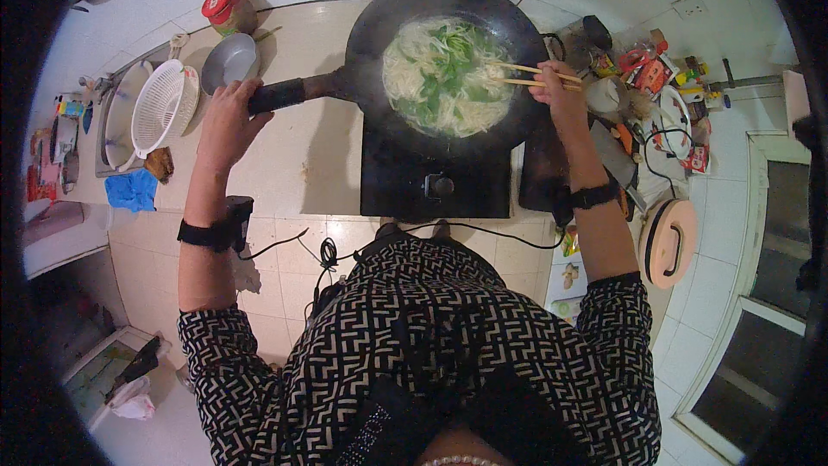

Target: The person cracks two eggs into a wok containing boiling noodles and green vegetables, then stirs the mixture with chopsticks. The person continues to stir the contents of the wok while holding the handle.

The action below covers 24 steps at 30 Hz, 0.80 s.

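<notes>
A large black wok (375,32) stands on a black stove (401,188), holding noodles (414,58) and leafy greens (456,45) in steaming liquid. At the end of the wok's dark handle (291,94) is my left hand (229,120), its fingers over the handle end and its thumb below; how firmly it grips I cannot tell. My right hand (557,90) holds a pair of wooden chopsticks (517,67) at the wok's right rim, their tips among the noodles. A grey metal bowl (233,65) sits just beyond my left hand.
At the left are a white plastic colander (162,107) over the sink (103,162), a blue cloth (131,190) and a red-lidded jar (236,16). Packets, a plate (676,116) and a cleaver-like blade (611,152) crowd the right side, near a round pink lid (669,244). A black cable (491,228) runs before the stove.
</notes>
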Available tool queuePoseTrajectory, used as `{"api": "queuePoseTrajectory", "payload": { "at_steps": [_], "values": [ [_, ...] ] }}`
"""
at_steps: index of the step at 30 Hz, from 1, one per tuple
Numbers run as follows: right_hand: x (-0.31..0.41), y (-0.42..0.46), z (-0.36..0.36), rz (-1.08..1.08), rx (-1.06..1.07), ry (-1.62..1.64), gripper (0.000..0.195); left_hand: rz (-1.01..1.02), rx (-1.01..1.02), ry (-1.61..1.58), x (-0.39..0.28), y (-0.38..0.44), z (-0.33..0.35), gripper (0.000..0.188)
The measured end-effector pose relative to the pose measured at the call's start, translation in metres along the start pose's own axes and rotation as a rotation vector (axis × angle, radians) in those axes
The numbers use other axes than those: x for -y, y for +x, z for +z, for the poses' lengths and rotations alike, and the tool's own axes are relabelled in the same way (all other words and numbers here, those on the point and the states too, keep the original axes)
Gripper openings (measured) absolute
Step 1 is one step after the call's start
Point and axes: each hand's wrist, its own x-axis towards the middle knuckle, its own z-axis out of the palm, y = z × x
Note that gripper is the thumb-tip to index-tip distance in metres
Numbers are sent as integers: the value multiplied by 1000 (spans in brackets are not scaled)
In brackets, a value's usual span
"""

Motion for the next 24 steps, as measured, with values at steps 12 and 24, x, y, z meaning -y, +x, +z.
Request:
{"api": "queuePoseTrajectory", "payload": {
  "at_steps": [12, 24],
  "values": [
    [24, -21, -5, 60, 82, 112, 29, 23, -1, -20, 6, -2, 2, 47],
    [56, -48, -3, 57, 82, 48, 27, 55, -66, -48, 15, -7, 9, 48]
  ]
}}
